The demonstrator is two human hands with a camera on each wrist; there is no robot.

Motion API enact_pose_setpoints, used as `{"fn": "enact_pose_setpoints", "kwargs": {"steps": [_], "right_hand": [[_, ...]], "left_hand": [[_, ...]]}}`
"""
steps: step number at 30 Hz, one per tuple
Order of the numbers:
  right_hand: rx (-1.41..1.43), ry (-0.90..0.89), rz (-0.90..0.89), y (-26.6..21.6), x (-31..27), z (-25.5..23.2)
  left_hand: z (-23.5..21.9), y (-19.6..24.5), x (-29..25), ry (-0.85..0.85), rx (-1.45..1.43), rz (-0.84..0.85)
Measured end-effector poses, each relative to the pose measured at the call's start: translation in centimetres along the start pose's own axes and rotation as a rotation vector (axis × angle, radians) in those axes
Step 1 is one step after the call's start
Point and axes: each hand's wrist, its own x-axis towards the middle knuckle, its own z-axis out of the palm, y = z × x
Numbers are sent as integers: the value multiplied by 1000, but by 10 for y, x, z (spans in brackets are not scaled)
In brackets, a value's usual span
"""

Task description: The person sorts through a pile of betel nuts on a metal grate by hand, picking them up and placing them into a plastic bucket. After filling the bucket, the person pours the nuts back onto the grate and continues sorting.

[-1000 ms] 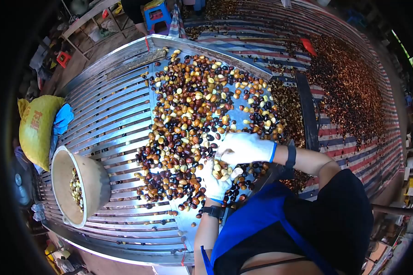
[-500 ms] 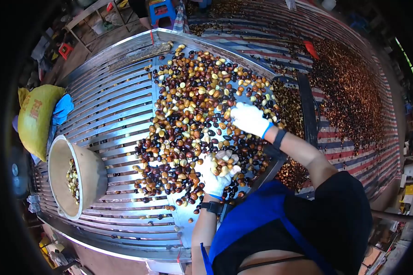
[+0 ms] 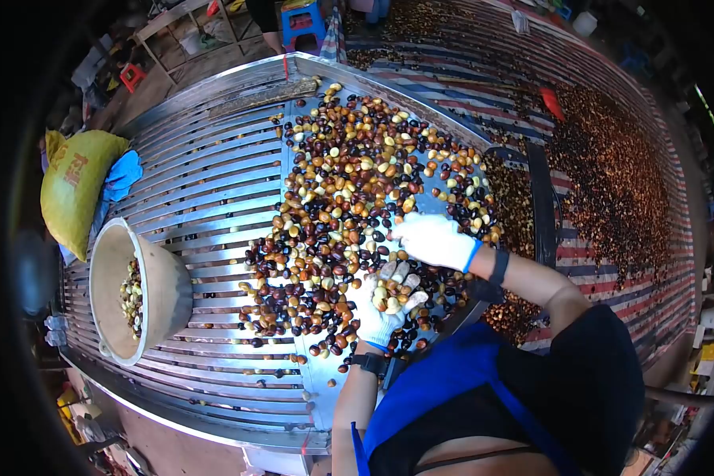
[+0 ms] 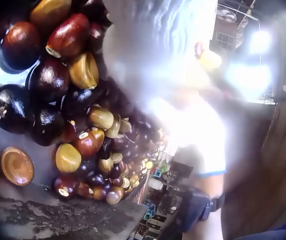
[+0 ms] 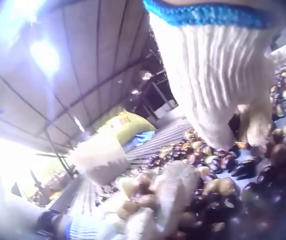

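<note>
Silver metal makes up the broad slatted table (image 3: 214, 186), which carries a wide heap of glossy, rounded nuts (image 3: 349, 198) on its smoother side. Near the heap's lower edge, the right hand (image 3: 440, 242), in a white knitted glove with a blue cuff, has drawn back from farther up the pile and now sits closer to the left hand (image 3: 377, 317), gloved alike. A moment earlier the two met over the handful; now they are near each other but apart. The left hand is still turned up, fingers curled round a small cluster of pale nuts (image 3: 392, 305), so I judge that handful is being kept while the right hand works beside it. Whether the right fingertips pinch anything, I cannot tell.

The large pale plastic bucket (image 3: 170, 293) leans with its mouth sideways on the slats, well apart from the hands, with mostly pale nuts inside.

Up close, the heap's nuts are smooth and shiny: near-black, deep red, orange-brown and creamy yellow, some with a light scar at one end. Smallest of all, a brown disc-like piece with a raised rim (image 4: 18, 166) lies by itself on the metal.
</note>
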Motion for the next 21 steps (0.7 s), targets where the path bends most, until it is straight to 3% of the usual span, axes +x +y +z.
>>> {"fn": "enact_pose_setpoints", "kwargs": {"steps": [1, 3, 5, 6, 7, 11, 13, 15, 17, 18, 19, 21], "right_hand": [[18, -94, 132, -31, -4, -21], [188, -119, -83, -44, -16, -20], [189, -340, -53, -54, -14, -25], [175, -308, -34, -64, -5, -39], [243, -19, -250, -49, 8, -27], [-53, 132, 74, 6, 97, -13], [-46, 393, 58, 41, 133, 8], [-149, 283, 95, 57, 146, 20], [-205, 338, 63, 51, 140, 41], [-110, 260, 26, 43, 128, 34], [-185, 213, -69, 40, 113, 33], [-194, 103, -74, 34, 73, 24]], "left_hand": [[5, 1, -3, 122, 51, 4], [-14, -2, 3, 310, 25, 46], [-27, 2, 4, 276, 33, -12], [-31, 0, 3, 334, 47, 7], [-33, 0, 3, 329, 49, 9], [-37, 2, 3, 182, 16, 0], [-45, 3, 4, 225, -18, -9], [-54, 5, 6, 256, -40, -9], [-54, 7, 5, 264, -119, -10], [-34, 5, 1, 317, 11, 37], [-44, 6, 1, 263, 18, 24], [-28, 4, 1, 315, 12, 8]]}}
